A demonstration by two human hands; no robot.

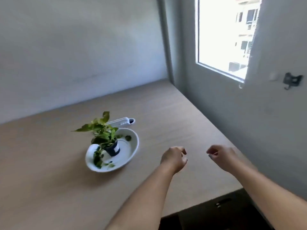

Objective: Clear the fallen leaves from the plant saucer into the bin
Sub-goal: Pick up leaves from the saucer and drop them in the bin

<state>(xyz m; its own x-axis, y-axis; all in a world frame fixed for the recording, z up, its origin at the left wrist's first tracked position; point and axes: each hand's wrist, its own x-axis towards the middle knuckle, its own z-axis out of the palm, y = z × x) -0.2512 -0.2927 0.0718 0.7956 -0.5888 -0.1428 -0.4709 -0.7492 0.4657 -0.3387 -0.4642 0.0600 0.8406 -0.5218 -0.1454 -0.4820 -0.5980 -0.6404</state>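
Observation:
A white oval saucer (132, 147) lies on the wooden table. In it stands a small dark pot (113, 149) with a leafy green plant (101, 130). Fallen green leaves (99, 161) lie at the saucer's near end, and another loose leaf (128, 138) lies at its far end. My left hand (174, 158) hovers over the table to the right of the saucer, fingers loosely curled and holding nothing. My right hand (220, 155) hovers farther right, also loosely curled and empty. No bin is in view.
A white elongated object (122, 122) lies just behind the saucer. The wooden table (49, 180) meets walls at the back and right, with a window (224, 34) above the right wall. The table's near right edge drops to a dark space (219, 211).

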